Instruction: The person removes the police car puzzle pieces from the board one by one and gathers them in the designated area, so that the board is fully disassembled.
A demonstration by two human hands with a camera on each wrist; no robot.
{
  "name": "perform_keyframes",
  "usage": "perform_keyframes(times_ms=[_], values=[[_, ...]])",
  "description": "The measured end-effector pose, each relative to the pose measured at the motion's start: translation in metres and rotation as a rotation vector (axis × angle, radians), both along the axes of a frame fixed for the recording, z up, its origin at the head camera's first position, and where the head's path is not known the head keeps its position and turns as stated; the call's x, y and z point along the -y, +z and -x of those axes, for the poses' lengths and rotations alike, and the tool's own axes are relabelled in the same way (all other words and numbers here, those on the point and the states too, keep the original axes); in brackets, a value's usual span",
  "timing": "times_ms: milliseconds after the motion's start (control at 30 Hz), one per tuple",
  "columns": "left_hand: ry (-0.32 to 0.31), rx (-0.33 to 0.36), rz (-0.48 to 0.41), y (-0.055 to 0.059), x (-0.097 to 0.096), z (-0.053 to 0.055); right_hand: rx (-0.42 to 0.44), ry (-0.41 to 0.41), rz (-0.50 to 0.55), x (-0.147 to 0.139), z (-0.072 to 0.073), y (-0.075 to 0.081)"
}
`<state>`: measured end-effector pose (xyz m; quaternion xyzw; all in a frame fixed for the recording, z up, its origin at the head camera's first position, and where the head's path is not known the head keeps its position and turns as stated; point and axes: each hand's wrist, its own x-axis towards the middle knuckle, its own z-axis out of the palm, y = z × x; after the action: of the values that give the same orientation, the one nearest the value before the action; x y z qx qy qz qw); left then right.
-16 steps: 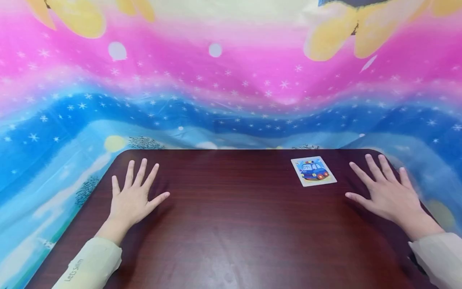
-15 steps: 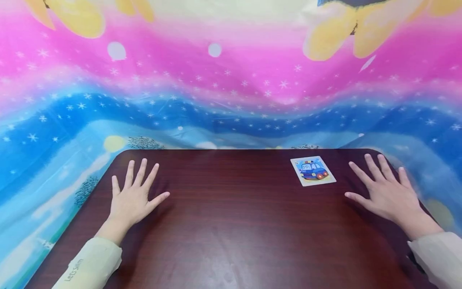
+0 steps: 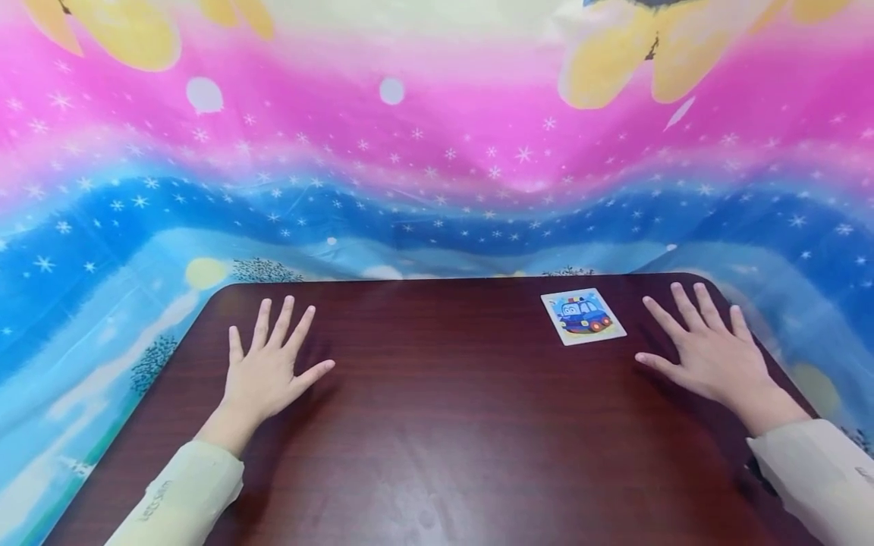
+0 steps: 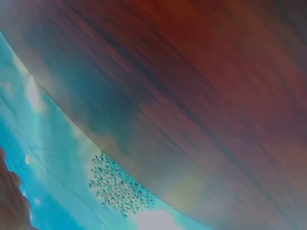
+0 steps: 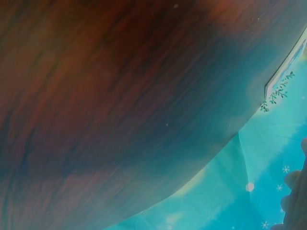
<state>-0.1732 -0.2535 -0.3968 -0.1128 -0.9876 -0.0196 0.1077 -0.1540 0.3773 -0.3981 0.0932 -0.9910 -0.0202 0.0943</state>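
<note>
On the far right part of the dark wooden table (image 3: pixel 423 394) lies a square picture puzzle (image 3: pixel 583 316) with a blue cartoon car on it and a pale border. My left hand (image 3: pixel 262 379) is over the table's left side, fingers straight and spread, holding nothing. To the right of the picture square, and apart from it, my right hand (image 3: pixel 717 364) is spread the same way with nothing in it. In the right wrist view a corner of the picture square (image 5: pixel 283 67) shows at the right edge. Each wrist view catches only a dark sliver of its hand.
A printed cloth (image 3: pixel 410 174) in pink and blue, with snowflakes and yellow shapes, hangs behind the table and runs down both sides. The tabletop has rounded far corners. Pale sleeves (image 3: pixel 184 493) cover both forearms.
The head view has shifted and tilted slightly, so the table, picture square and cloth sit a little differently. Both hands stay spread; the left appears slightly further right in view.
</note>
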Motion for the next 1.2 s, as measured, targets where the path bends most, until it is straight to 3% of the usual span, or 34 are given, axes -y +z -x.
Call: perform_keyframes(times_ms=[267, 800, 1200], values=[[-0.053, 0.02, 0.002, 0.002, -0.025, 0.008, 0.063, 0.024, -0.003, 0.007, 0.014, -0.004], [-0.192, 0.09, 0.024, -0.004, -0.096, 0.031, 0.325, 0.053, 0.047, 0.013, 0.053, -0.009], [-0.245, 0.181, 0.051, -0.008, -0.153, 0.054, 0.386, 0.059, 0.048, 0.025, 0.072, -0.014]])
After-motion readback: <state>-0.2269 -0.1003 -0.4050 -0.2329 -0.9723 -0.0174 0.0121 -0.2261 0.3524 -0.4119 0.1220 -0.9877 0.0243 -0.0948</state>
